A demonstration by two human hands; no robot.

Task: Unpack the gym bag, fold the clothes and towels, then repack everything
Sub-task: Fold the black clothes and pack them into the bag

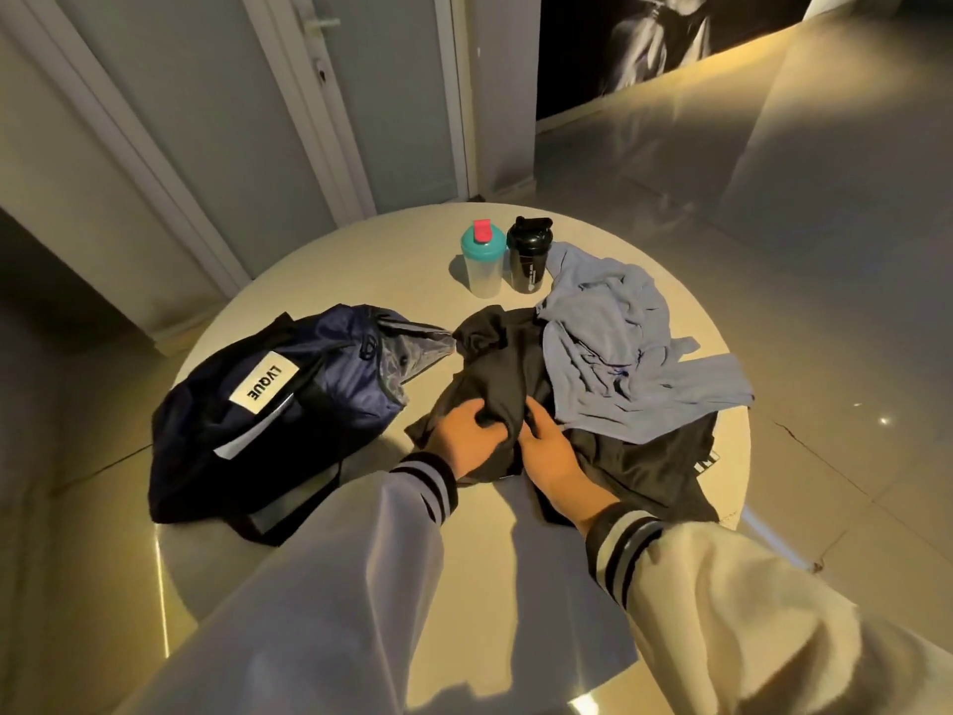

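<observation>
A navy gym bag (pixel 268 405) with a white label lies open on the left of the round table (pixel 361 260). A crumpled black garment (pixel 495 363) lies in the middle, stretching to the right front edge. My left hand (pixel 466 438) grips a bunched fold of it. My right hand (pixel 552 451) rests on the same black cloth just to the right, fingers curled into the fabric. A light blue garment (pixel 629 353) lies rumpled on the right, partly over the black one.
Two shaker bottles stand at the back of the table: a clear one with a teal lid (pixel 482 260) and a black one (pixel 527 255). Doors (pixel 392 95) stand behind the table. Glossy tiled floor (pixel 799 224) surrounds it.
</observation>
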